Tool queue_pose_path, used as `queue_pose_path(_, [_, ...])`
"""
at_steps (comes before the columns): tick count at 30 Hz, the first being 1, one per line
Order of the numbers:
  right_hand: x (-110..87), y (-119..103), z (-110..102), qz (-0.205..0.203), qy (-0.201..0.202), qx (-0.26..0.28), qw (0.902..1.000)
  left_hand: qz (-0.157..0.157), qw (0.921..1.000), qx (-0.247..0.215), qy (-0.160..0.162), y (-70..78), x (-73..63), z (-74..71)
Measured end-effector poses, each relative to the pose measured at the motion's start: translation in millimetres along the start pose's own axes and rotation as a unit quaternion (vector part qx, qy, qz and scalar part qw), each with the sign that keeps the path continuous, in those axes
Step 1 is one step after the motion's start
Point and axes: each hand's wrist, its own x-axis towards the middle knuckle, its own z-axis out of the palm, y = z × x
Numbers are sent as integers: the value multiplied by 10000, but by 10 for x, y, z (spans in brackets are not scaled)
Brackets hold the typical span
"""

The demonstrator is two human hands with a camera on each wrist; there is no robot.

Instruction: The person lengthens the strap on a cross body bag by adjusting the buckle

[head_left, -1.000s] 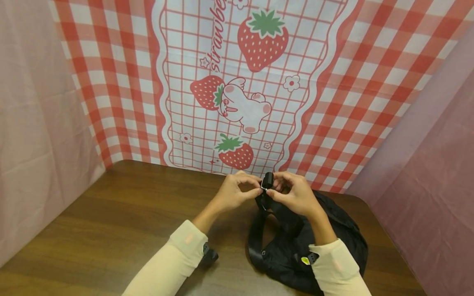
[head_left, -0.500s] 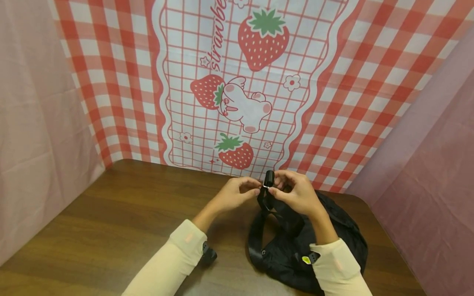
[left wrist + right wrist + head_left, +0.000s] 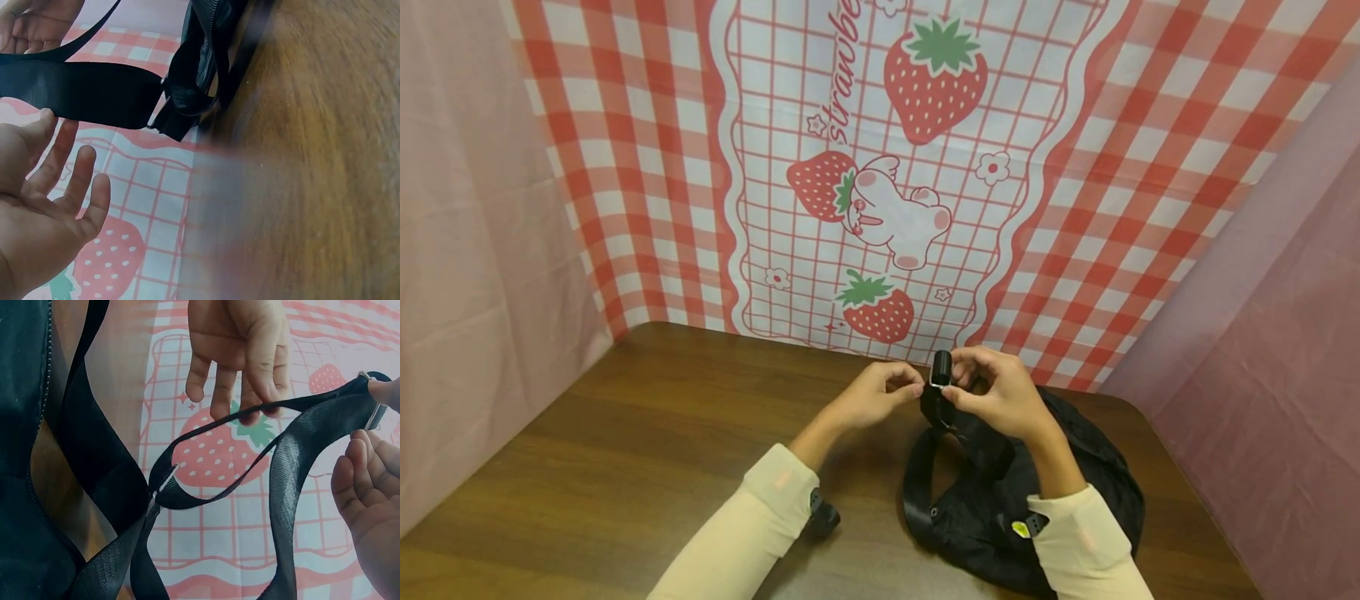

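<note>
A black bag (image 3: 1097, 467) lies on the table at the right in the head view, its webbing strap (image 3: 287, 481) lifted in loops. My right hand (image 3: 1000, 392) pinches a metal strap slider (image 3: 938, 383) between thumb and fingers, and a fold of strap stands up above it. Just left of the slider, my left hand (image 3: 880, 392) pinches the strap's edge with thumb and index finger. Its other fingers spread below the strap (image 3: 94, 94) in the left wrist view. A second metal ring (image 3: 164, 481) sits lower on the strap, where the loops meet.
The brown wooden table (image 3: 625, 467) extends to the left of the bag. A red-and-white checked strawberry cloth (image 3: 865, 208) hangs behind the table's far edge. Pink cloths hang at the left (image 3: 497, 250) and right (image 3: 1262, 317).
My left fingertips have shifted slightly left and down, away from the slider. My right hand stays nearly in place on it, and the bag has not moved.
</note>
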Motion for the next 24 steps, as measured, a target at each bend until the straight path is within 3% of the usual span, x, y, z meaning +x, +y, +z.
queue_pose_path(13, [6, -37, -1, 375, -423, 252, 9981, 193, 9989, -422, -87, 94, 0, -92])
queue_pose_path(20, [41, -280, -27, 334, -493, 303, 9978, -3, 9990, -429, 139, 171, 0, -73])
queue_pose_path(24, [25, -138, -4, 414, -500, 266, 9975, -189, 9985, -366, 371, 202, -2, -67])
